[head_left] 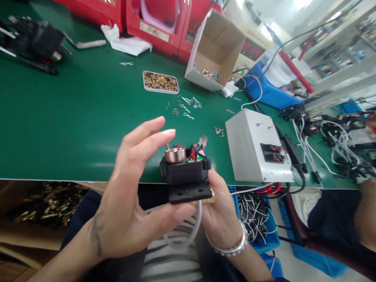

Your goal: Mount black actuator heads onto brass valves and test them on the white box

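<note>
A black housing [188, 172] with a round metal part [175, 155] and red and black wires on top is held up at the table's front edge. My left hand [138, 192] has its thumb against the housing's lower flange, with the fingers raised and apart above its left side. My right hand [219, 203] grips it from behind and the right; most of its fingers are hidden. A white cable [197, 225] loops down below the housing. Just behind it lie pliers [202, 141], their jaws showing.
A grey metal box [254, 145] stands to the right. Clips and pins lie beyond the hands, near a white tray of brass parts [161, 82] and a cardboard box [216, 51]. Red bins [155, 33] line the back. Another person's arm [367, 211] is at far right.
</note>
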{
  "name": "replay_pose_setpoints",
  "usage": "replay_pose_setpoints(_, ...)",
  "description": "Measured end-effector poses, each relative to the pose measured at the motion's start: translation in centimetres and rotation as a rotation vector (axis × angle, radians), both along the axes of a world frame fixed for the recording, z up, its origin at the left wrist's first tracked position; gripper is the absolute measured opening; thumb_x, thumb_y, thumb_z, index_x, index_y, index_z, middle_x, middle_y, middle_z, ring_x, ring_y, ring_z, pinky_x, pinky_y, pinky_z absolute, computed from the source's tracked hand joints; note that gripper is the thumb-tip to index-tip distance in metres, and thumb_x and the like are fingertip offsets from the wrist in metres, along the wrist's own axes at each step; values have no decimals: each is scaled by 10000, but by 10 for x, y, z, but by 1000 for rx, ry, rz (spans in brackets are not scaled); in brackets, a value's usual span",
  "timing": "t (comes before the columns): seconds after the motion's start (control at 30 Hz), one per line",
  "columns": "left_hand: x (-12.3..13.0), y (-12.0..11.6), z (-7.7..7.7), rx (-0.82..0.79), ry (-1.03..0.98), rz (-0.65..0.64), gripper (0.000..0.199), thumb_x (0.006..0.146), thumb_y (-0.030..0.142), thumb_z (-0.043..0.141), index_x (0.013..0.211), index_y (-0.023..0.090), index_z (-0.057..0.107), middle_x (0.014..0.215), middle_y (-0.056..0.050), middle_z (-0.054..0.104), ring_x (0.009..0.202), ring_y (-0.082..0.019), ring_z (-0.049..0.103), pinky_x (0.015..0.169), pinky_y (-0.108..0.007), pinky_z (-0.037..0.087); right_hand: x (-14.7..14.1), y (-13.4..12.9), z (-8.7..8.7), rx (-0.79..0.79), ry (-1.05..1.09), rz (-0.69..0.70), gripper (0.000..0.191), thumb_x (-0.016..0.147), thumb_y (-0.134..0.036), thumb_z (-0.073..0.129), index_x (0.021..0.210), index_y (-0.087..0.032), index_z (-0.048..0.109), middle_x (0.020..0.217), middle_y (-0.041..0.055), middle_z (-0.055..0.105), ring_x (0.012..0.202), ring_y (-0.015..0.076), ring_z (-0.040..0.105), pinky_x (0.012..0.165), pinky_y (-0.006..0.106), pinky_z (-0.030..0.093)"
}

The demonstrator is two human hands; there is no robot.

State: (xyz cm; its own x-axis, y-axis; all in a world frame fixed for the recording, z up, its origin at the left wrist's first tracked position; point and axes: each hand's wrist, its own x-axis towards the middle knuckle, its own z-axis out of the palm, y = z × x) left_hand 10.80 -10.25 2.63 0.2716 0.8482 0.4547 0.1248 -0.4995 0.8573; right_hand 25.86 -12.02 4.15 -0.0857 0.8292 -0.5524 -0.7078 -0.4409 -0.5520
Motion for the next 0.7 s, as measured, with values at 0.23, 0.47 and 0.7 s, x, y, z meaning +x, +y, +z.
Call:
replay_pose_setpoints(0.23, 14, -10, -9, -458, -432, -32, 515, 800, 290, 831, 1272, 346, 632, 1254, -9, 720, 1164, -240, 715, 959, -302, 626, 13, -10, 4, 306, -710, 180, 397, 904, -564, 649, 1130, -240, 613, 1050, 25, 690, 945, 179, 672, 824, 309, 564)
replay_pose_setpoints(0.47, 9, -10, 0, -525, -540, 50, 618, 687, 161, 892, 1210, 375, 641, 1263, 11, 645, 1193, -288, 693, 854, -302, 677, 65, -31, 32, 785, -1893, 357, 362, 917, -257, 633, 1265, -190, 561, 1094, 84, 613, 966, 199, 615, 826, 325, 520)
replay_pose_setpoints(0.7, 12, -14, 7, -523, -500, 64, 639, 679, 135, 887, 1213, 387, 642, 1212, 29, 701, 1217, -308, 679, 784, -305, 693, 81, -45, 58, 1000, -2238, 485, 378, 947, -297, 593, 1295, -150, 576, 1080, 122, 607, 953, 247, 614, 774, 361, 510)
